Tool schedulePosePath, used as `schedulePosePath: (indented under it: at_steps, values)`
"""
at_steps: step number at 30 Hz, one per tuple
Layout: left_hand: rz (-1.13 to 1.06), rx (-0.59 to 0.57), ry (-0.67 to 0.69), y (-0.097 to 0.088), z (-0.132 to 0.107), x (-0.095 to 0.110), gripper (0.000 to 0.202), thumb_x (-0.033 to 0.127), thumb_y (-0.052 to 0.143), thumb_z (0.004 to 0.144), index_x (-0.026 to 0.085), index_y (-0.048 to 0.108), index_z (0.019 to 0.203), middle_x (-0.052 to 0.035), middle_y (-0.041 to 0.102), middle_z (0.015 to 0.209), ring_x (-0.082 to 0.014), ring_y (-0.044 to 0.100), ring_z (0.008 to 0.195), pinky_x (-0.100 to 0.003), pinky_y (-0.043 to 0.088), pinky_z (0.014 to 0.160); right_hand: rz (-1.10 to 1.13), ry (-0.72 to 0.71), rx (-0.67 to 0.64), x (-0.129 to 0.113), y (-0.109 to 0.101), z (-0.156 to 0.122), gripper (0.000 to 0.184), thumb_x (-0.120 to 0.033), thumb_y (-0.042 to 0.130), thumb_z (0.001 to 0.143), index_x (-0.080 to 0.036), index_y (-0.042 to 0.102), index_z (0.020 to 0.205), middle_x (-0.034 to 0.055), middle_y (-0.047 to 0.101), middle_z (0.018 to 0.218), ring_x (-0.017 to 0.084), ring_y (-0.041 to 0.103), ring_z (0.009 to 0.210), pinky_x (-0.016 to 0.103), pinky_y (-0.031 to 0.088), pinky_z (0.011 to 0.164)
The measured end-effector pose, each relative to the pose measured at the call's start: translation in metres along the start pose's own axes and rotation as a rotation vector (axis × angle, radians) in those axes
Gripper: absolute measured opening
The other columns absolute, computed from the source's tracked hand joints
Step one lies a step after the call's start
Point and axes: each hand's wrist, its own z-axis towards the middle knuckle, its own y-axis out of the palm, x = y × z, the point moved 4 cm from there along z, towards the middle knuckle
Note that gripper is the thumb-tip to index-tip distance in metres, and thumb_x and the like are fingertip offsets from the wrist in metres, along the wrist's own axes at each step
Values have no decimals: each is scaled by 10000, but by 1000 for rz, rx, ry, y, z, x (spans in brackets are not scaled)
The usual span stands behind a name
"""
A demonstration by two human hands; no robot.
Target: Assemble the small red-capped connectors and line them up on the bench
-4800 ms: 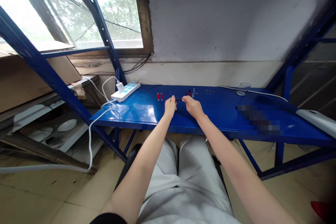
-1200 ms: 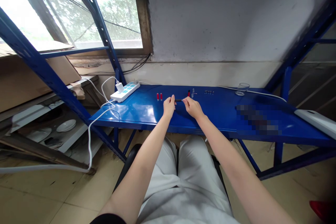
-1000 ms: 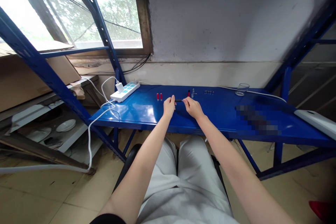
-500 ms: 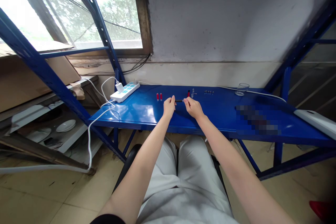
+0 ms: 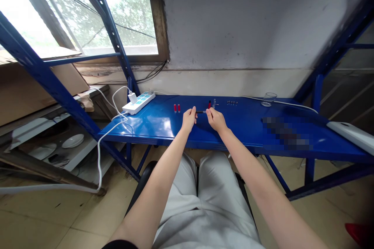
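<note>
Low over the blue table (image 5: 152,124), both my hands are on one slim black rod (image 5: 199,112) with a silvery stretch on its right. My left hand (image 5: 189,119) is closed round its left end. The fingertips of my right hand (image 5: 215,119) pinch the right end, and what lies inside them is hidden. Just behind the right hand is a small red-and-black piece (image 5: 209,104), with a clear piece (image 5: 214,103) beside it. Two small red pieces with clear ends (image 5: 177,108) are left of my hands. Further right lie several tiny metal parts (image 5: 232,103) in a row.
A white power strip (image 5: 139,103) with a plugged-in charger sits at the table's left end, its cable hanging down. A glass cup (image 5: 269,99) stands at the back right. A blurred dark object (image 5: 286,134) and a white device (image 5: 352,134) are on the right.
My right hand has shifted slightly right, away from the left, and more of the rod's silvery part shows between them. The things on the table have stayed put.
</note>
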Motion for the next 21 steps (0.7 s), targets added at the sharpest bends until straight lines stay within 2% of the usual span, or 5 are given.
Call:
schedulePosePath:
  at_steps: [5, 7, 10, 13, 21]
  values:
    - [-77, 134, -78, -10, 3, -5, 405, 520, 457, 798, 169, 414, 601, 42, 433, 523, -26, 351, 344, -180, 286, 365, 119, 93, 88, 8, -7, 1, 395, -458, 233, 911, -211, 407, 657, 1, 424, 543, 124, 397, 476, 252, 279, 500]
    - [-51, 91, -73, -8, 2, -3, 404, 522, 493, 776, 165, 430, 599, 40, 448, 526, -26, 358, 345, -179, 283, 364, 187, 151, 120, 12, -9, 1, 408, -480, 239, 904, -207, 436, 674, 4, 443, 550, 126, 416, 488, 252, 305, 512]
    - [42, -41, -34, 0, -1, 1, 423, 550, 523, 743, 155, 482, 599, 19, 505, 538, -32, 392, 353, -179, 287, 365, 297, 205, 125, 16, -7, 2, 423, -529, 294, 875, -193, 510, 738, 18, 502, 597, 133, 468, 540, 256, 358, 555]
    - [109, -92, 6, 5, -3, 3, 441, 572, 527, 726, 150, 516, 597, 10, 522, 529, -37, 404, 352, -179, 291, 366, 451, 249, 35, 17, 1, 4, 432, -581, 390, 817, -185, 555, 764, 18, 518, 601, 132, 476, 530, 265, 379, 542]
    - [74, -22, 23, 0, 1, -1, 405, 550, 549, 717, 148, 549, 663, 13, 541, 553, -32, 388, 348, -177, 286, 365, 821, 476, -247, 16, 20, 1, 417, -567, 651, 620, -169, 595, 728, -40, 427, 467, 70, 339, 370, 241, 248, 379]
